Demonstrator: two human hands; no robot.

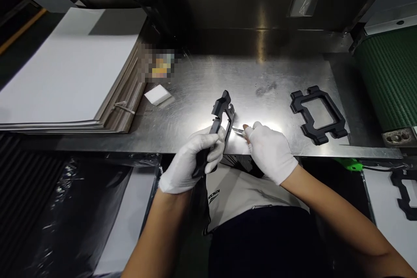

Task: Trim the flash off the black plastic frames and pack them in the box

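My left hand (198,156), in a white glove, is closed around a black plastic frame (221,106) and holds it tilted up on edge above the front of the metal table. In my right hand (269,150), also gloved in white, is a small knife with a thin metal blade (239,130). Its tip points left, close beside the held frame; whether it touches is unclear. The glove and fingers hide the knife's handle. A second black plastic frame (339,119) lies flat on the table to the right of my right hand.
A tall stack of white sheets (65,65) stands at the left. Near it on the metal table (195,74) lies a white block (157,94). A green ribbed conveyor belt (391,78) borders the right side. Another black frame (405,193) rests on a white surface at lower right.
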